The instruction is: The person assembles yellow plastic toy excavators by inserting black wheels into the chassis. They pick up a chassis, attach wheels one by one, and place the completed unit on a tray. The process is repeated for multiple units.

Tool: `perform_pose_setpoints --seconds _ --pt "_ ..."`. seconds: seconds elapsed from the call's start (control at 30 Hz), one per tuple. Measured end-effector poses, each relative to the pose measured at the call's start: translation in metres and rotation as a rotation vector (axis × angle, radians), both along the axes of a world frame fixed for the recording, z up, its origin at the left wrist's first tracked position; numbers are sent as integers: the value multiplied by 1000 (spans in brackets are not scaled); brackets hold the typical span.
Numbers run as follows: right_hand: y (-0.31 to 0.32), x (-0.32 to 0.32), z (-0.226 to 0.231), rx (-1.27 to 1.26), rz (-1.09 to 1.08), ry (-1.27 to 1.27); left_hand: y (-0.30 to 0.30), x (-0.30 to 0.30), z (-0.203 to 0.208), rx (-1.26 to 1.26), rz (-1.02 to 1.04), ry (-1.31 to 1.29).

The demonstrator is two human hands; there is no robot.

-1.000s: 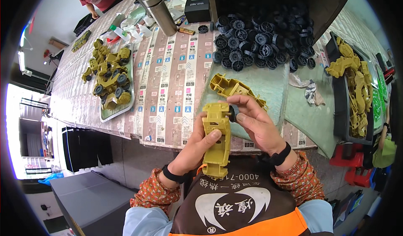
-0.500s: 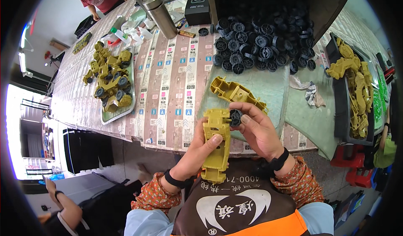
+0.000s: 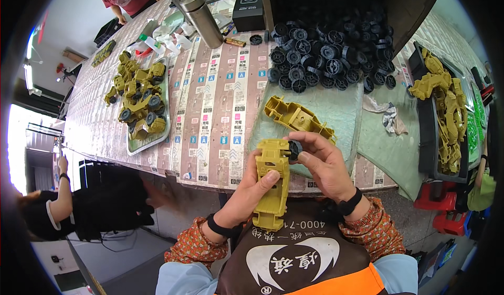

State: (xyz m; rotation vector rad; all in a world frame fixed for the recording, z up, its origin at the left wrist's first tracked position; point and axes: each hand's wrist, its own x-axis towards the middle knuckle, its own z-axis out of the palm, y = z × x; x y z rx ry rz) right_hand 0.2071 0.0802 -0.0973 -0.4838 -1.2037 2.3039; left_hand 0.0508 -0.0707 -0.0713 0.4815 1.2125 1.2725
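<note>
My left hand (image 3: 242,196) is closed around an olive-yellow plastic toy vehicle body (image 3: 272,182), its thumb pressed on the middle. Between the thumb and fingers of my right hand (image 3: 326,165) is a small black toy wheel (image 3: 295,150), held against the upper right side of that body. Whether the wheel sits on an axle there is hidden by my fingers. Just beyond my hands, a second yellow vehicle part (image 3: 299,117) lies on a greenish mat (image 3: 344,122). Behind it spreads a large heap of black wheels (image 3: 320,53).
Yellow vehicles with wheels fill a metal tray (image 3: 167,122) on the left. On the right, a black bin (image 3: 428,132) holds more yellow bodies, near a crumpled cloth (image 3: 387,115). A steel flask (image 3: 203,22) and black box (image 3: 248,11) stand at the back. Two people are nearby.
The wheel has turned from facing me to more edge-on beside the body, and my right fingers have shifted slightly. At the lower left, another person has moved further into view.
</note>
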Motion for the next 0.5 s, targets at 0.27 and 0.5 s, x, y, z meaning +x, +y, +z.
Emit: perform_pose_setpoints --seconds 0.27,0.5 --pt "-3 1 -2 105 -27 -37 -1 -1 -6 32 -9 80" --pt "-11 5 14 237 -94 -172 -3 -2 -1 36 -91 81"
